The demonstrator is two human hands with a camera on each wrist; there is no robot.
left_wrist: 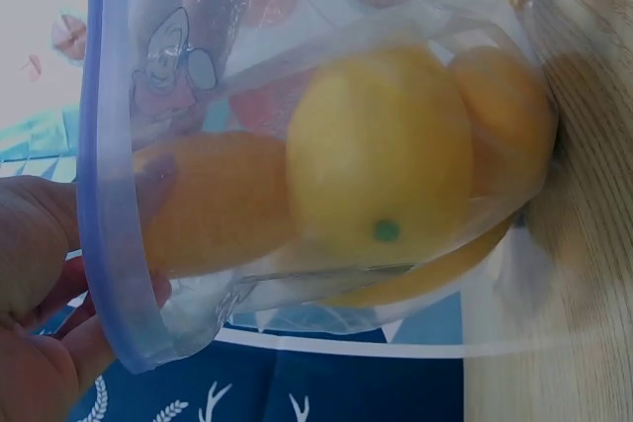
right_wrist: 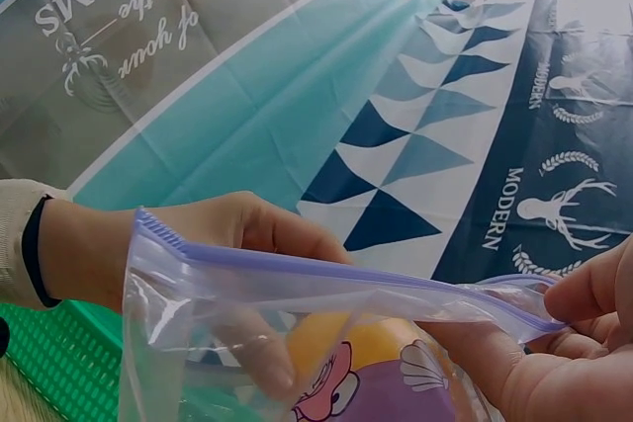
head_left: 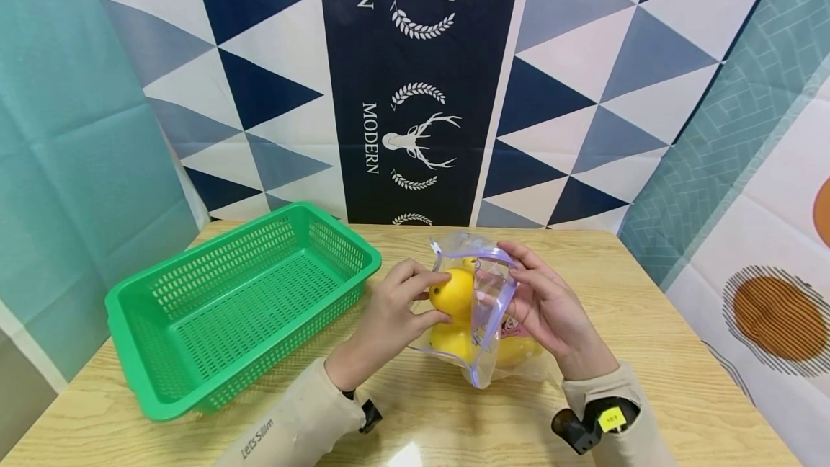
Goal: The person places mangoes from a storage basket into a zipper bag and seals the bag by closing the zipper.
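Observation:
A clear zip bag with a purple zip edge and cartoon print rests on the table, its mouth spread toward the left. My left hand holds a yellow-orange fruit between thumb and fingers at that mouth; in the left wrist view the fruit is within the bag. Deeper inside lie a yellow fruit with a green spot, an orange-toned fruit and a curved yellow piece. My right hand pinches the bag's rim, seen closely in the right wrist view.
A green perforated plastic basket stands at the left of the wooden table; no contents show in it. Behind the table hangs a patterned cloth, with more cloth at both sides.

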